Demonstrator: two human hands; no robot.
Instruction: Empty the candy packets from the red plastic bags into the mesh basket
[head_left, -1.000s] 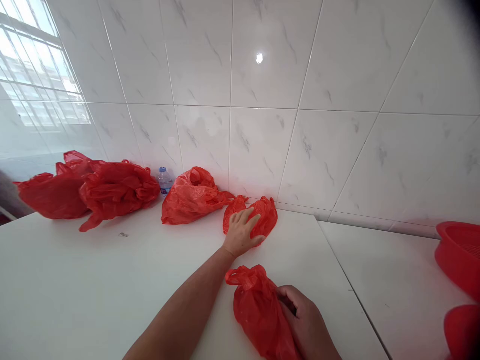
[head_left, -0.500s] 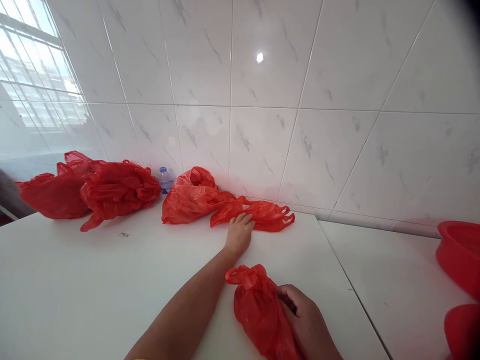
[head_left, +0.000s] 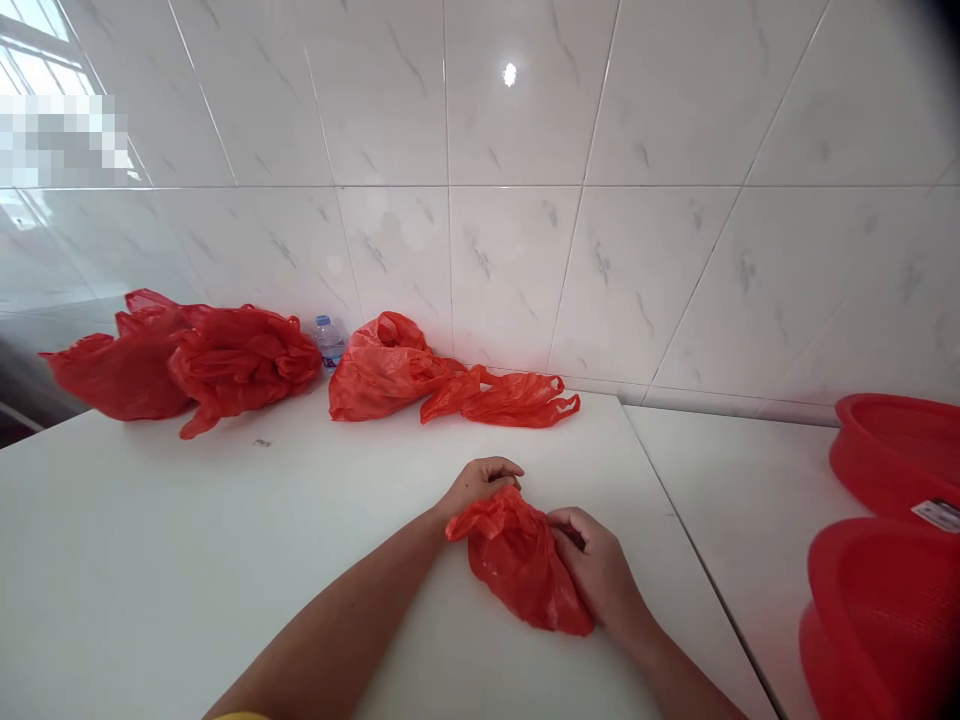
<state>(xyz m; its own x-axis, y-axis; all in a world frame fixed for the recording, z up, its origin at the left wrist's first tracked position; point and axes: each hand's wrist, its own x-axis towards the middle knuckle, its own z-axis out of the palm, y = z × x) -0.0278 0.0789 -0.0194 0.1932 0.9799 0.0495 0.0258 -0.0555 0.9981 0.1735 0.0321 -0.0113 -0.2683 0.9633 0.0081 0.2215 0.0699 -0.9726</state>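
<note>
Left hand: the left hand [head_left: 480, 482] lies curled on the white table, its fingers closed over the upper left end of the bag.

Right hand: the right hand [head_left: 589, 560] is cupped against the bag's right side, its fingers bent around the plastic and pressing it inward.

Hands together: both are clamped on the same bag from opposite sides, close to each other but not touching, with the plastic bunched between them.

Held item: a crumpled red plastic carrier bag [head_left: 519, 565] sits on the table in front of the person, a loose fold sticking out at its upper left.

Work surface: a white table [head_left: 225, 580] runs under both forearms, and its back edge meets a marble-patterned tile wall [head_left: 510, 200].

Along the wall: a flattened red bag [head_left: 517, 401] lies just beside a bunched orange-red bag [head_left: 382, 372]; further left, a small water bottle [head_left: 328, 342] stands behind two bulky red bags [head_left: 244, 355] [head_left: 120, 375], which touch each other.

Right side: two red plastic baskets [head_left: 896, 450] [head_left: 877, 625] sit on a second white table [head_left: 727, 560] — one with a white label [head_left: 939, 515] at its rim.
</note>
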